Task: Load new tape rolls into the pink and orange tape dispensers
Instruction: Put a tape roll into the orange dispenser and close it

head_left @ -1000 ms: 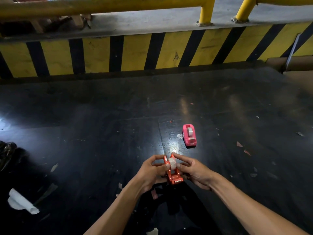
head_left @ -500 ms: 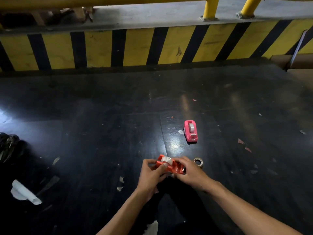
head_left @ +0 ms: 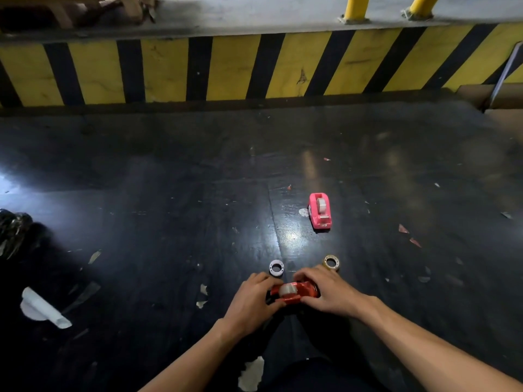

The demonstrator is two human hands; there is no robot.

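Note:
The orange tape dispenser lies sideways low over the dark floor, a clear tape roll seated in it. My left hand grips its left end and my right hand grips its right end. The pink tape dispenser stands farther off on the floor with a tape roll in it, untouched. A white empty tape core lies just beyond my left hand. A brownish tape roll lies just beyond my right hand.
A yellow and black striped curb runs across the far side. A curled white paper lies at the left, a dark plastic bag beyond it. Small scraps litter the dark floor. Cardboard sits at the far right.
Both hands have lowered the orange dispenser and turned it from upright to lying sideways. The view has tilted, and the white core and brownish roll have come into sight.

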